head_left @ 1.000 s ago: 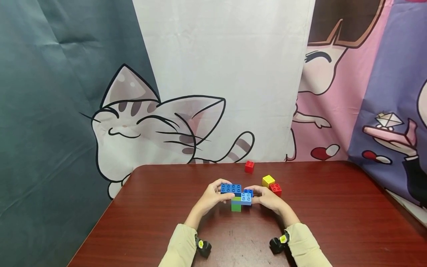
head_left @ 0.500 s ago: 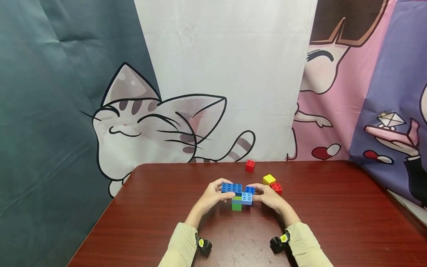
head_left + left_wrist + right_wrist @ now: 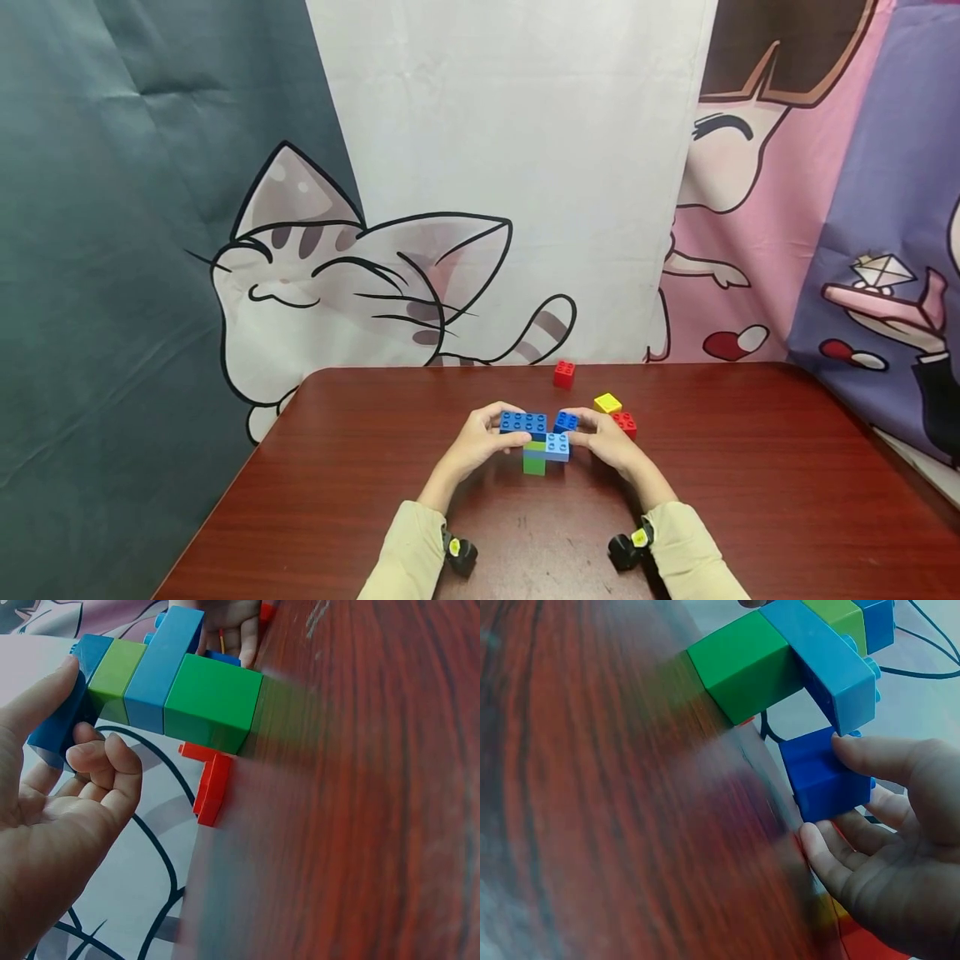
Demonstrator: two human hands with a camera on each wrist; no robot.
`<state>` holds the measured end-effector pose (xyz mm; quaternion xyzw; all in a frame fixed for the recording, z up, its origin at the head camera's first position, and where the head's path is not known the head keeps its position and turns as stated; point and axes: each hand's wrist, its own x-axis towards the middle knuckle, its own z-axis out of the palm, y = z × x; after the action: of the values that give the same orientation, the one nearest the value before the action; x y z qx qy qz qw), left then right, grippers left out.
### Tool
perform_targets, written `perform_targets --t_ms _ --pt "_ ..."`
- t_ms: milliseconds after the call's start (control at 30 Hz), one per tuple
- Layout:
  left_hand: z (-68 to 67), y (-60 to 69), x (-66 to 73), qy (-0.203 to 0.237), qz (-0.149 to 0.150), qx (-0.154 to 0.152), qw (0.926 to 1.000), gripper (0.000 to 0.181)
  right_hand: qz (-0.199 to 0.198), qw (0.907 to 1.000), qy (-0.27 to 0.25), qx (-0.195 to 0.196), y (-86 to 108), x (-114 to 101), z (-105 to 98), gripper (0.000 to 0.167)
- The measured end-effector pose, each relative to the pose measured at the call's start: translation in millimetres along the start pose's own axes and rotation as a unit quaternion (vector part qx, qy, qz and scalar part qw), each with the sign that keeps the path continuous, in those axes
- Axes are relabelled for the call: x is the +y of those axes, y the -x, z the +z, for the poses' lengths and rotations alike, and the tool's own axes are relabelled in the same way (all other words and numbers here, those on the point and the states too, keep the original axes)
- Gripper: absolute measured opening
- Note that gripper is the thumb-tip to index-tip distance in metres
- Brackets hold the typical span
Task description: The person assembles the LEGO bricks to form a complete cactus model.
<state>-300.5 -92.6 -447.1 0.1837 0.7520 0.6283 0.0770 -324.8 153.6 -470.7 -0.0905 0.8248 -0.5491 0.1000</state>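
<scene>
A stack of toy building bricks (image 3: 534,462) stands upright on the table. From the bottom it has a green brick (image 3: 214,701), a light blue one (image 3: 163,671) jutting to the right, a lime one (image 3: 116,679), and a long blue brick (image 3: 523,422) on top. My left hand (image 3: 477,439) pinches that top brick, thumb in front and fingers behind. Between the thumb and fingers of my right hand (image 3: 602,437) is a small dark blue brick (image 3: 821,776). It sits behind the light blue overhang, close to it; whether they touch I cannot tell.
At the back of the brown table (image 3: 375,500) lies a red brick (image 3: 564,374). A yellow brick (image 3: 608,404) and another red brick (image 3: 625,425) lie together just beyond the right hand. A printed curtain (image 3: 487,125) hangs behind the table's far edge.
The small dark blue brick in my right hand has shifted slightly away and to the right, and now shows a gap from the top brick. The left hand and the stack stay about where they were.
</scene>
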Motion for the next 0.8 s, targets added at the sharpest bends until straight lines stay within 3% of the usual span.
perform_targets --t_ms 267,467,800 --pt "1.2 -1.3 -2.1 0.001 -0.01 0.001 1.0 0.036 0.0 0.9999 0.002 0.016 0.2 -2.1 2.0 0.05" --pt "3.9 -2.2 -3.9 0.006 0.001 -0.005 1.0 0.036 -0.012 0.9992 0.006 0.037 0.8 -7.2 2.5 0.05" --pt "5.5 -2.3 -4.1 0.007 0.005 -0.006 0.9999 0.034 0.004 0.9969 -0.014 0.077 2.3 -19.9 4.9 0.054"
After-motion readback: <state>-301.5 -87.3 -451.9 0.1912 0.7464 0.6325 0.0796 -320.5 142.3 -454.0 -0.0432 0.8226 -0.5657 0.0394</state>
